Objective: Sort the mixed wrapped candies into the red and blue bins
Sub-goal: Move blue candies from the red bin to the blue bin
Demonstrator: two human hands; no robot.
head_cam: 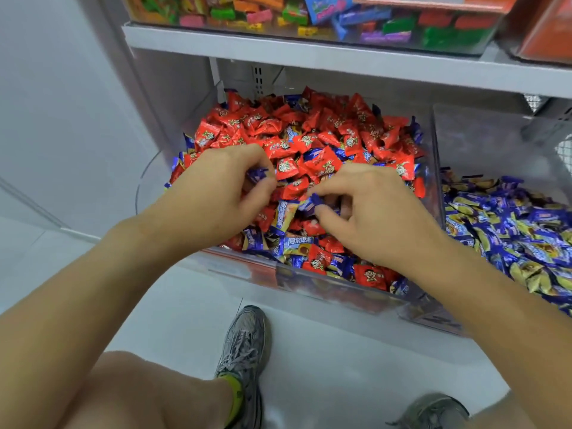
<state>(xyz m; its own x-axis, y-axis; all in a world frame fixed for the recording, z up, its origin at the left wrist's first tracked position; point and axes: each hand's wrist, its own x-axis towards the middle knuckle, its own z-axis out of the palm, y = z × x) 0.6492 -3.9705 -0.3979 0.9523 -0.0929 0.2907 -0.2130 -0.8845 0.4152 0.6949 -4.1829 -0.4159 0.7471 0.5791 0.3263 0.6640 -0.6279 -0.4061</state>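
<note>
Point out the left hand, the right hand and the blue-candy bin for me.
left hand (223, 181), head view, on the back of the hand.
right hand (368, 209), head view, on the back of the hand.
blue-candy bin (483, 140), head view, on its clear back wall above the candies.

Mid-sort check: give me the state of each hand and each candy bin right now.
left hand: pinches a blue candy.
right hand: pinches another blue candy.
left bin: full, mostly red candies with blue ones mixed in.
right bin: holds blue candies only.
</note>
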